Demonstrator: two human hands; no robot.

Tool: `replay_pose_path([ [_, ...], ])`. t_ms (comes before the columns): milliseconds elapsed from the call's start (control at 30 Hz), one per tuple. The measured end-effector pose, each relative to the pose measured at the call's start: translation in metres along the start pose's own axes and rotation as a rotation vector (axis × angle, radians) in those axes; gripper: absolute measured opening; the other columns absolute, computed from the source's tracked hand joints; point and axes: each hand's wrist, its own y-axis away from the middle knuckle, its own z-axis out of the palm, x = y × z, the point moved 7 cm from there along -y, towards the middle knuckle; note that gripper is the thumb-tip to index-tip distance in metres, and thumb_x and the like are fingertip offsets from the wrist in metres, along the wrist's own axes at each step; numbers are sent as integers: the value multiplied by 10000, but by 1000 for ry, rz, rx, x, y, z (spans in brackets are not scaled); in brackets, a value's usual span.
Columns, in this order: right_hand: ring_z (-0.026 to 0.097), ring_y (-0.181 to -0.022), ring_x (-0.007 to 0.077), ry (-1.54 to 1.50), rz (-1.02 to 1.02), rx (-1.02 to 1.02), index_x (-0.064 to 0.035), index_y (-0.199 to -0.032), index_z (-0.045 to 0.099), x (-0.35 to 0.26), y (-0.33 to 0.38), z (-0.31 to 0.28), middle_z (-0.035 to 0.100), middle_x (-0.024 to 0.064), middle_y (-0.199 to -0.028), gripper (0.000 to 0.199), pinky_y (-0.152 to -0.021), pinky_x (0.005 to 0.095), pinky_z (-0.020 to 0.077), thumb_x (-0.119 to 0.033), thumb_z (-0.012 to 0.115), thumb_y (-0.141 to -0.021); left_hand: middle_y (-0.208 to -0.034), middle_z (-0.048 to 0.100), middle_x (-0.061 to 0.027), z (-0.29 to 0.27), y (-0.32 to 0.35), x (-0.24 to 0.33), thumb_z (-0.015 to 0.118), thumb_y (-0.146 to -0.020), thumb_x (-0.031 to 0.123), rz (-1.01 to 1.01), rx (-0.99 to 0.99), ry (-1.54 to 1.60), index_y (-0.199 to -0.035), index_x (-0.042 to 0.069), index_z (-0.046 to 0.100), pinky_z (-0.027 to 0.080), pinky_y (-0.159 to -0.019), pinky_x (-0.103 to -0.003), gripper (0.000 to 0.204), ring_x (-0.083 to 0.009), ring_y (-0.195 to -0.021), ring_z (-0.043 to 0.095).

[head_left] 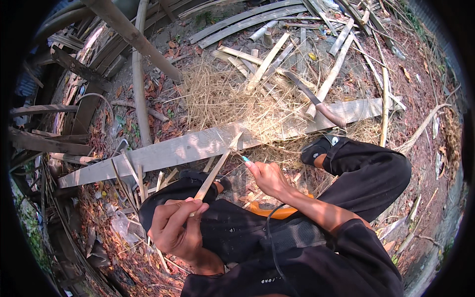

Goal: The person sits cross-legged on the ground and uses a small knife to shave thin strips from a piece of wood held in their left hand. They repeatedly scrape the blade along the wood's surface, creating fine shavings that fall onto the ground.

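Note:
My left hand (175, 225) is closed round the lower end of a pale split-bamboo strip (213, 175). The strip slants up and away, its frayed far end over the grey plank (173, 151). To its right, my right hand (269, 179) is closed, the thumb stretched along a slim tool with a teal part (246, 159). A thin dark tip of that tool reaches toward the strip's far end; the rest is hidden in my fingers. Beyond, a curved machete (316, 103) with a brown wooden handle lies across the plank.
A heap of straw-coloured shavings (213, 94) covers the ground behind the plank. Bamboo pieces (267, 62) lie further off. Bamboo poles (141, 89) and timber stand at left. An orange object (277, 213) shows between my bent legs, under a dark cord (269, 232).

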Motion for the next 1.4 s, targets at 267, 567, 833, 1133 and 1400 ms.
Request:
replay_pose_path([
  [267, 613, -606, 445, 127, 2, 30, 8, -781, 624, 5, -16, -1, 585, 251, -596, 569, -578, 492, 489, -467, 410, -1009, -760, 588, -65, -5, 2, -12, 777, -678, -117, -37, -4, 43, -870, -34, 718, 481, -621, -254, 217, -160, -678, 607],
  [567, 607, -649, 462, 143, 48, -22, 9, -801, 627, 29, -29, 9, 573, 280, -618, 546, -603, 514, 475, -461, 434, -1003, -745, 595, -64, -2, -4, -5, 788, -670, -107, -4, -38, 43, -865, -38, 723, 471, -607, -245, 217, -158, -661, 610],
  [833, 623, -744, 479, 163, 88, 2, 17, -864, 657, 41, -36, 18, 613, 294, -686, 576, -654, 526, 483, -479, 400, -1007, -748, 621, -59, -10, 3, -14, 810, -677, -65, -83, 66, -5, -872, -14, 743, 444, -556, -235, 212, -129, -633, 594],
  [1133, 599, -749, 519, 227, 83, 27, 53, -813, 661, 70, -56, 26, 597, 339, -731, 606, -703, 557, 473, -460, 403, -1005, -774, 615, -82, -2, -2, 2, 777, -718, -95, 16, -36, -1, -896, -51, 722, 475, -575, -229, 191, -135, -646, 601],
  [1400, 626, -841, 506, 219, 292, -99, 59, -903, 674, 109, -67, 34, 629, 341, -793, 660, -775, 537, 487, -502, 344, -1009, -737, 626, -45, -7, 2, -13, 821, -668, -48, -113, 79, 15, -856, 0, 746, 417, -547, -242, 208, -123, -624, 566],
])
